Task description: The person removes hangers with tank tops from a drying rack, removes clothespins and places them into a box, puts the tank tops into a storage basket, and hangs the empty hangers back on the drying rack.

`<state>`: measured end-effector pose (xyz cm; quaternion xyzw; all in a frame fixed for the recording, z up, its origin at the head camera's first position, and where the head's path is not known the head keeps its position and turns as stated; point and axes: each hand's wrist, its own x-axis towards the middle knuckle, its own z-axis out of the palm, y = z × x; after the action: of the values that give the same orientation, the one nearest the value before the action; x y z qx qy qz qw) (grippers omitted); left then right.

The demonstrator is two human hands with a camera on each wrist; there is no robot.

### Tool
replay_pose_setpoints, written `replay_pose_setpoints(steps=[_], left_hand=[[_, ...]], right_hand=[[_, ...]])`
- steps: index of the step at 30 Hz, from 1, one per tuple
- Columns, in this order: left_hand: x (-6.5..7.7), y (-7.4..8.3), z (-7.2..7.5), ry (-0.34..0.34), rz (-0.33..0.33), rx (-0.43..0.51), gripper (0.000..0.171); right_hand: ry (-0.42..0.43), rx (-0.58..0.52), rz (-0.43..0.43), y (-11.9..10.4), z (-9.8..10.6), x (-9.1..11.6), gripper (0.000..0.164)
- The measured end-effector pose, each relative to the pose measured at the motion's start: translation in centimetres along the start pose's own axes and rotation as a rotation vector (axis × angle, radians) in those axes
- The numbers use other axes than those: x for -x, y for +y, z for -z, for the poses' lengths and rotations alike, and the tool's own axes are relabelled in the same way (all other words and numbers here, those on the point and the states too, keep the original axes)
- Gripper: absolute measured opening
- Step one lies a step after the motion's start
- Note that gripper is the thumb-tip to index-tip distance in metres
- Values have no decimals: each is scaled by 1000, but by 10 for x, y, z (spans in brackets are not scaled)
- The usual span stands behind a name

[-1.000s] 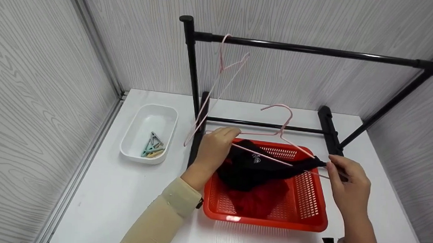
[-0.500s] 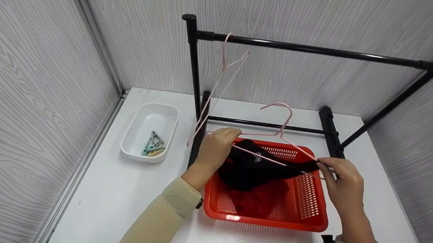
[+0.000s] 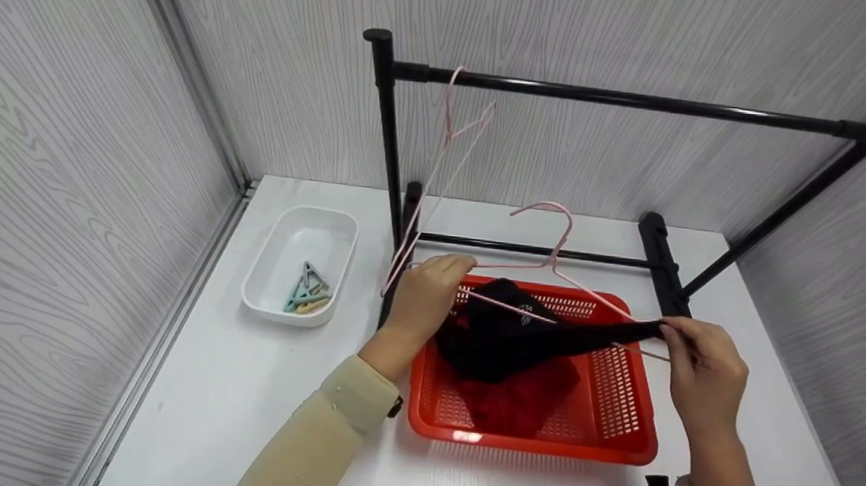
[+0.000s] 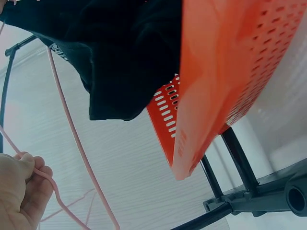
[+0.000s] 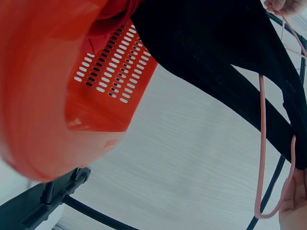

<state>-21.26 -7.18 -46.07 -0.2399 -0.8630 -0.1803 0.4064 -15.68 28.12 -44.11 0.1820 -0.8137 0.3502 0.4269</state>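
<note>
My left hand (image 3: 426,295) grips a pink wire hanger (image 3: 567,233) by its left end; in the left wrist view, the curled fingers of the left hand (image 4: 29,189) wrap round the wire. A black garment (image 3: 502,345) with a small white print lies partly in the red basket. Between thumb and fingers, my right hand (image 3: 707,365) pinches its narrow strap, drawn out taut to the right. The right wrist view shows the rounded hanger end passing through the strap opening of the black garment (image 5: 201,43), close to the right hand (image 5: 295,203).
A red plastic basket (image 3: 526,445) with perforated sides also holds red cloth (image 3: 517,406). Behind it stands a black rack (image 3: 622,98), with another pink hanger (image 3: 448,116) on its bar. At left, a white tray (image 3: 305,239) contains several clips (image 3: 311,296).
My right hand first came left toward the hanger, then went back out right, stretching the strap further. The held hanger has shifted slightly left with my left hand.
</note>
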Motion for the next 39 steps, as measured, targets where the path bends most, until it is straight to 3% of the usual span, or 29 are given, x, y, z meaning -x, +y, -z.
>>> replay_pose_setpoints(steps=[7,18,27,39], left_hand=[[1,-3,0,-5,14,-18,26],[1,-7,0,2,33,-29,27],[0,-9,3,-19,47,-26,31],[1,-10,4,-6,45,-85,32]], right_hand=[[37,27,-86,3,5,4,19],[169,-63,-205,-14,10,3,7],[264,-93,-335,-15,10,15,11],[296,-54,-571,12,9,36,20]])
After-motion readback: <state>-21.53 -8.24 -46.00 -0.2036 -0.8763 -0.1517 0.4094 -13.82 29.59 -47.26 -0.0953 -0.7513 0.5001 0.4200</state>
